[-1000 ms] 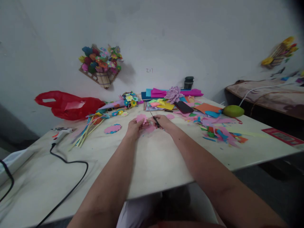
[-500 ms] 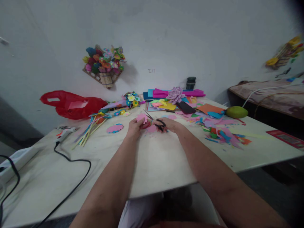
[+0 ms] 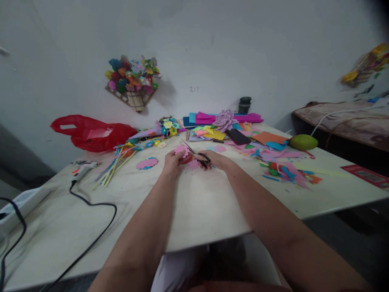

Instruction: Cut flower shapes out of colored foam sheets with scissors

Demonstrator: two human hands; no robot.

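Between the fingers of my left hand (image 3: 172,162) is a pink scallop-edged paper piece (image 3: 181,151). My right hand (image 3: 216,160) is closed on a pair of black-handled scissors (image 3: 204,158), whose blades point up and left beside the pink piece. A round red object (image 3: 186,158) shows just below the pink piece, partly hidden by my fingers. Under my hands, another pink piece (image 3: 193,164) and small scraps lie on the white table (image 3: 209,202). To the left rests a pink disc with a blue scalloped edge (image 3: 147,163).
On the left are a glue gun (image 3: 82,171) with a black cord, a power strip (image 3: 21,205), yellow strips (image 3: 112,172) and a red plastic bag (image 3: 91,134). Coloured sheets, a purple flower (image 3: 225,121) and a dark phone-like slab (image 3: 238,137) sit at the back; scraps (image 3: 288,173) and a green fruit (image 3: 303,142) are right.
The scissors have turned slightly in my right hand, and their blades now look closer together beside the pink piece. My left hand stays nearly where it was.
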